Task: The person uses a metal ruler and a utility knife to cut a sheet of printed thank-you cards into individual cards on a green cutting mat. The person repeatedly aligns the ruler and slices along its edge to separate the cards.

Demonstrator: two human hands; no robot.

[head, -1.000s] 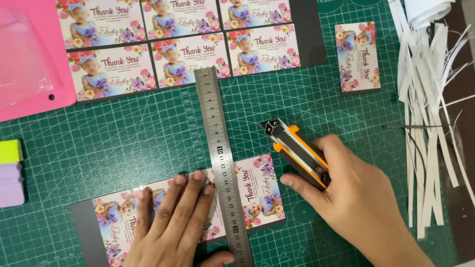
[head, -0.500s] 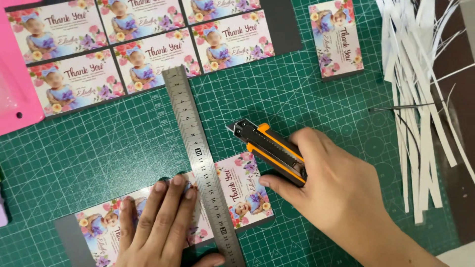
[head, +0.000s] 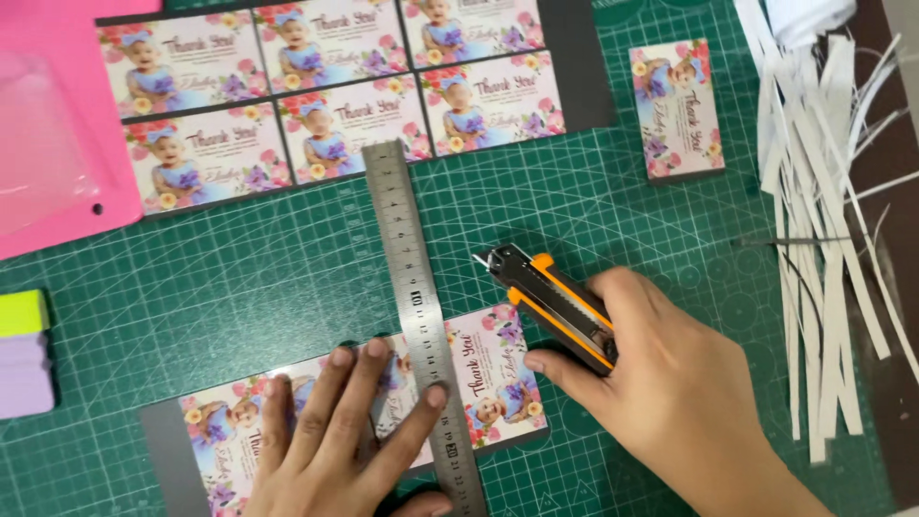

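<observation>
My left hand (head: 335,436) presses flat on a steel ruler (head: 416,306) and on a strip of printed floral cards (head: 498,378) that lies on the green cutting mat (head: 249,278). The ruler stands upright across the strip, with one card sticking out to its right. My right hand (head: 670,393) grips an orange and black utility knife (head: 550,302). Its blade tip points up-left, just right of the ruler and above the strip, not touching the card.
A larger sheet of uncut floral cards (head: 335,105) lies at the top. One cut card stack (head: 675,110) sits upper right. White paper offcut strips (head: 814,211) pile along the right edge. A pink folder (head: 48,144) is at the left, sticky notes (head: 24,349) below it.
The view has shifted slightly, so everything sits a little differently in frame. My right hand with the knife has stayed just right of the ruler; my left hand keeps pressing the ruler.
</observation>
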